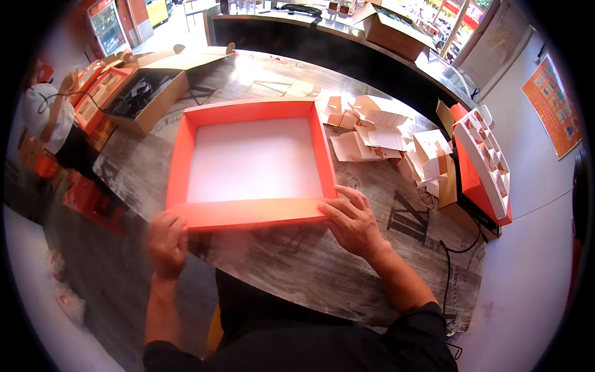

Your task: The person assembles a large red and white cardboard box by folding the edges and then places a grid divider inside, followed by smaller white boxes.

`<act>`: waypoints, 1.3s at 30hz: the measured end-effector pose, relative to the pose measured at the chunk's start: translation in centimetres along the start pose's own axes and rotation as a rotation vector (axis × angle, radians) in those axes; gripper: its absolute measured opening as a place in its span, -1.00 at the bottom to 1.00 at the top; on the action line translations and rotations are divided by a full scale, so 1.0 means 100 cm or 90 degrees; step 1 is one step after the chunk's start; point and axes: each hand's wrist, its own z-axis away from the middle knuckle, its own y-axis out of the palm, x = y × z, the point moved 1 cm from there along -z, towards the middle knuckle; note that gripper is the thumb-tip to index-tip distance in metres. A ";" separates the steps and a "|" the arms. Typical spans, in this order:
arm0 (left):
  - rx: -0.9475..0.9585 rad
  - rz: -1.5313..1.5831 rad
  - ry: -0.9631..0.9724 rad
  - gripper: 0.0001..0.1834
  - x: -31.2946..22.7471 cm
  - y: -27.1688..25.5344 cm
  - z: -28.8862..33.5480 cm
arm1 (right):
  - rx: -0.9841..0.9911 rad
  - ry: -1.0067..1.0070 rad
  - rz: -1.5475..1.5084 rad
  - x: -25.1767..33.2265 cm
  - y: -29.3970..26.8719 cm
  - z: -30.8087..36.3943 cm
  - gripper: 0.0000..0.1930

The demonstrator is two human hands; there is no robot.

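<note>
A shallow orange-red cardboard box (254, 214) with a white inside bottom stands open side up at the table's near edge. My left hand (167, 243) is closed on its near left corner, the fingers curled and slightly blurred. At the near right corner, my right hand (353, 220) grips the wall, with fingers over the top edge and the thumb against the near side. The near wall leans a little toward the inside. Parts of my left fingers are hidden behind the box corner.
Folded cardboard inserts (378, 127) lie right of the box. Beyond them stands a carton with a white divider tray (486, 155). An open brown carton (145, 99) with dark items sits at the far left, near another person (56, 118). A black cable (447, 273) hangs at the right.
</note>
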 end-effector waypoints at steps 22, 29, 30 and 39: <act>0.328 0.006 -0.075 -0.43 -0.015 0.021 -0.044 | 0.224 0.015 0.059 0.034 0.032 -0.050 -0.65; 0.224 0.111 0.037 -0.43 -0.075 0.034 -0.066 | 0.129 0.008 0.022 0.045 0.038 -0.045 -0.70; 0.215 0.108 0.032 -0.45 -0.080 0.044 -0.066 | 0.120 0.010 0.028 0.047 0.041 -0.043 -0.69; 0.240 0.076 -0.005 -0.47 -0.082 0.057 -0.067 | 0.202 0.072 0.004 0.054 0.039 -0.039 -0.69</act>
